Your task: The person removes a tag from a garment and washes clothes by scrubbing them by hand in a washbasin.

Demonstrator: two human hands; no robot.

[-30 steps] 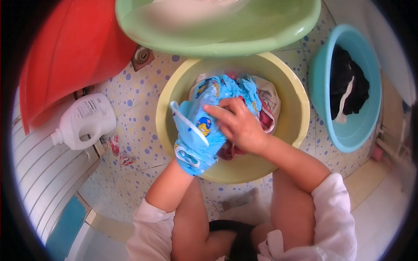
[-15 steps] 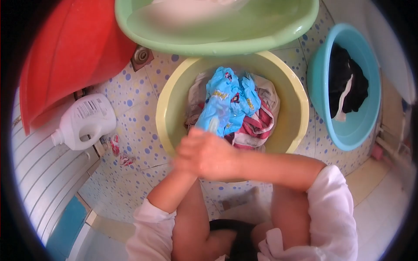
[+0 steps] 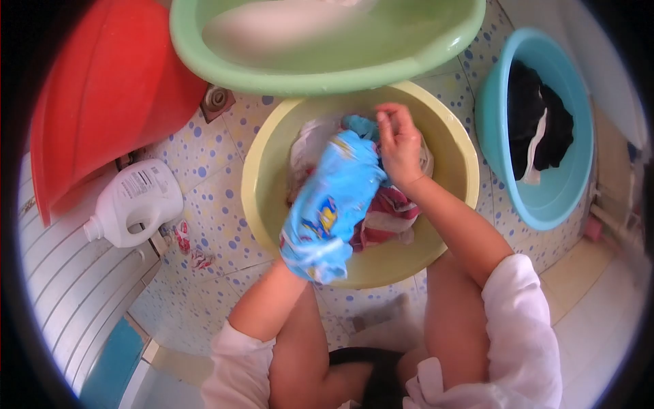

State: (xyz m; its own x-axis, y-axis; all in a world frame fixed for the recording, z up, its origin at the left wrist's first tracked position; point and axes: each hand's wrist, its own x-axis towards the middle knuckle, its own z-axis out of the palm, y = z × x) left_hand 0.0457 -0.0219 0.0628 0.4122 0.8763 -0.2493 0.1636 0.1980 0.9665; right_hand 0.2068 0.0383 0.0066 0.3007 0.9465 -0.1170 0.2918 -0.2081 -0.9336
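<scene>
A light-blue printed garment [image 3: 332, 198] is drawn like a sleeve over my left hand and wrist, above the near left side of the yellow basin [image 3: 466, 170]. The cloth hides my left hand and its fingers; only the forearm comes out below a bunched, whitish edge. My right hand [image 3: 400, 146] hovers beside the garment's far right side, fingers loosely bent and apart, with no cloth visible in them. Beneath lie a red-and-white striped cloth [image 3: 388, 215] and a pale cloth [image 3: 308, 146] in the basin.
A green tub [image 3: 327, 82] stands beyond the basin. At right, a turquoise basin [image 3: 487, 136] holds dark clothing [image 3: 535, 119]. A white jug [image 3: 139, 201] and a red plastic tub [image 3: 102, 88] are at left, near a floor drain [image 3: 216, 100]. The floor tiles are dotted.
The blue garment has gone from lying in the basin to covering my left hand and wrist. My right hand has moved from my left wrist up and right, away from it.
</scene>
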